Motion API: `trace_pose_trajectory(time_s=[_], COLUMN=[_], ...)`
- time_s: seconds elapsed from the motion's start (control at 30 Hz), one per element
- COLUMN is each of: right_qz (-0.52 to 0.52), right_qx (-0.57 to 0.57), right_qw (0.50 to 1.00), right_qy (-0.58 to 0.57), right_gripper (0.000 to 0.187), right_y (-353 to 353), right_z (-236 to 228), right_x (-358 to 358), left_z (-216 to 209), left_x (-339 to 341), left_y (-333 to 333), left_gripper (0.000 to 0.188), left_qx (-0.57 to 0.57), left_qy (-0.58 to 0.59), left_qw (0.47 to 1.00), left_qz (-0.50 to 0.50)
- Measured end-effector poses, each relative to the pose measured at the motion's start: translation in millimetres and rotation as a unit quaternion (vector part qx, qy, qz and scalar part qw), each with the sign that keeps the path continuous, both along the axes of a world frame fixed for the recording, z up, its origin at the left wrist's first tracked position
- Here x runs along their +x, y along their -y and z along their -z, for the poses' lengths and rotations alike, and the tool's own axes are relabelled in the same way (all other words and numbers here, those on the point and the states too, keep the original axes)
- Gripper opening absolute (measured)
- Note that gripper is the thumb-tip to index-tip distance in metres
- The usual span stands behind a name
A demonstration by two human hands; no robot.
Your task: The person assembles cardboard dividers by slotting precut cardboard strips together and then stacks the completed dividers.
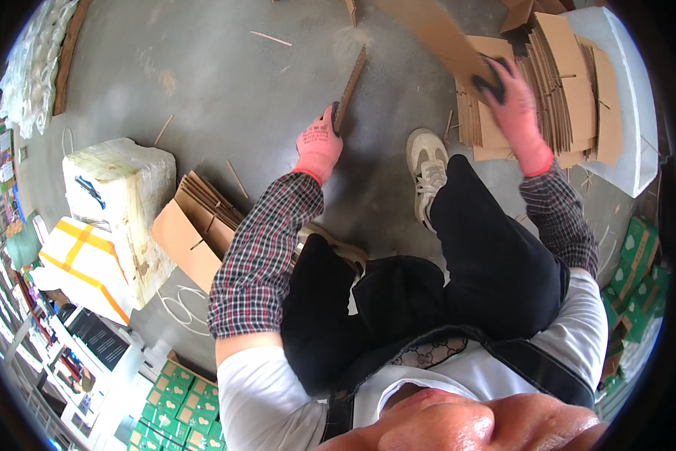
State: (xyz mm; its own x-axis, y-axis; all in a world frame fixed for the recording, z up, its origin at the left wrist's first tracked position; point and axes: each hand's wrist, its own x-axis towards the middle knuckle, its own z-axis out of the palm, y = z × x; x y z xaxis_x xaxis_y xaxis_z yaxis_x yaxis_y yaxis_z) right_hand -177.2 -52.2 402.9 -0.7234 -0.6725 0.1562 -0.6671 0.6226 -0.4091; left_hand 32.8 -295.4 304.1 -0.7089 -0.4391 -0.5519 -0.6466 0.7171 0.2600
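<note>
Gloved hands gripping cardboard, flattened cartons nearby

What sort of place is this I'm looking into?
Probably a packing area or warehouse: folded cardboard is stacked at the upper right on a bare grey floor, and green cartons are piled at the lower left.

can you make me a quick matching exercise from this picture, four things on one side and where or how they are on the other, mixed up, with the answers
Things
1. left hand
2. right hand
3. larger cardboard stack
4. shoes

Place, colour or state
A. beside a big white slab
B. holding a thin-looking brown piece
C. beige
D. holding a blurred cardboard piece

Pairs: 1-B, 2-D, 3-A, 4-C
</note>
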Motion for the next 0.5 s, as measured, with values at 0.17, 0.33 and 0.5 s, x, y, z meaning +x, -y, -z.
trace_pose_trajectory(time_s=[0.17, 0.33, 0.5], right_qz=[-0.273, -0.276, -0.327], right_qx=[0.1, 0.125, 0.228], right_qw=[0.954, 0.943, 0.911], right_qy=[-0.076, -0.134, -0.108], right_gripper=[0.047, 0.051, 0.06], right_y=[105.2, 90.2, 100.1], right_z=[44.2, 47.7, 52.3], right_x=[64.8, 103.6, 63.6], left_z=[24.9, 67.0, 21.4], left_x=[-26.8, -11.4, -22.3], left_y=[-12.3, -27.0, -47.2], left_gripper=[0.052, 0.051, 0.047], left_qx=[-0.009, -0.001, -0.025], left_qy=[0.009, -0.12, -0.02], left_qw=[0.999, 0.993, 0.999], left_qz=[-0.034, 0.008, 0.034])
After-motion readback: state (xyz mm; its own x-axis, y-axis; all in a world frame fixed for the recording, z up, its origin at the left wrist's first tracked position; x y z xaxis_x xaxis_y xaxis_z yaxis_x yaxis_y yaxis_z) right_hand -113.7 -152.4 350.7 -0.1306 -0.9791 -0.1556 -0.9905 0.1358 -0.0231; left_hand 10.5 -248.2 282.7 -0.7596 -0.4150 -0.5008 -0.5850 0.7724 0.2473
